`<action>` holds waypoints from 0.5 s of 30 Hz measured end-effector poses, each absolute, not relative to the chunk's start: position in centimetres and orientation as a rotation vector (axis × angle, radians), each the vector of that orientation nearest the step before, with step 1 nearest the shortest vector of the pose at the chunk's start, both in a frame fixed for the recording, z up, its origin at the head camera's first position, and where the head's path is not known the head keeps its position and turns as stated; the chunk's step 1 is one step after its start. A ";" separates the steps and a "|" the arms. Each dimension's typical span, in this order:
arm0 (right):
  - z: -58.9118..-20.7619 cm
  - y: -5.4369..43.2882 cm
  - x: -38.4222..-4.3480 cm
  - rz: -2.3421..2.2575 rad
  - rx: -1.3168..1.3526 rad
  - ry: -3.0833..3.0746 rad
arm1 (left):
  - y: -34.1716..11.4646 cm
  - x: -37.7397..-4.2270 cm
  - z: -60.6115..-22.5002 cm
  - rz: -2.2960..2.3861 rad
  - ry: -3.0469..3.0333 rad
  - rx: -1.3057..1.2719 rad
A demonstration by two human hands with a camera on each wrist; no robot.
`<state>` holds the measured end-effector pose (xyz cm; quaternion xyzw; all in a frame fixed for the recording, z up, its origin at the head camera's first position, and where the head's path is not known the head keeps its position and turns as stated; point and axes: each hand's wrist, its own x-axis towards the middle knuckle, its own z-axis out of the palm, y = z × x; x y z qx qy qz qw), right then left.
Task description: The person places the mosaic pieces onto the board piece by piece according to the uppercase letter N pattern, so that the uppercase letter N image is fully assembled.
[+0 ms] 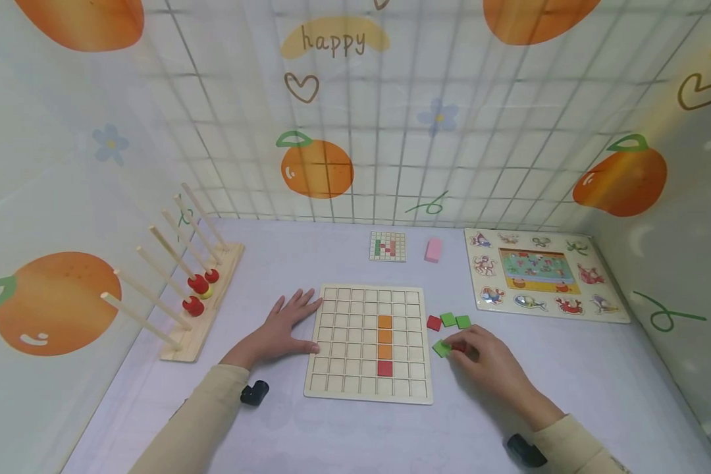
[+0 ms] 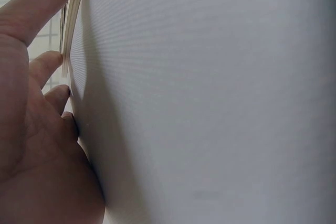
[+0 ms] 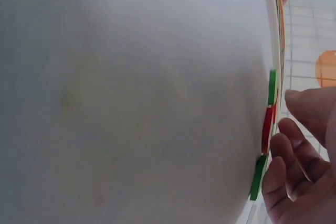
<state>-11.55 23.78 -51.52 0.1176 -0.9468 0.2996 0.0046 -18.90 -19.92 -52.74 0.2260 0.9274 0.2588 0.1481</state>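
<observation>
A square wooden grid board [image 1: 343, 388] lies flat on the table. Three orange tiles [image 1: 385, 336] and one red tile [image 1: 385, 368] fill a vertical run of its cells. Along its left edge, my left hand [image 1: 275, 336] rests spread, thumb and index fingertips at the rim. On the other side, my right hand [image 1: 492, 365] bends over loose tiles, partly covering another red tile [image 3: 268, 129] with a green tile [image 1: 441, 348] beside it. In the right wrist view thumb and fingers stand apart just over these flat tiles. Green tiles [image 1: 455, 320] and a red tile [image 1: 434, 323] lie just beyond.
A small pattern card [image 1: 388, 247] and a pink block [image 1: 433, 250] lie behind the board. At the left stands a wooden peg rack [image 1: 213, 316] with red and yellow beads. A sea-animal puzzle board [image 1: 488, 250] lies at the back right, before a patterned curtain.
</observation>
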 end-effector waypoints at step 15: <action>-51.6 24.8 -12.3 0.859 0.288 -3.006 | -19.9 -18.9 -52.7 0.732 2.675 0.657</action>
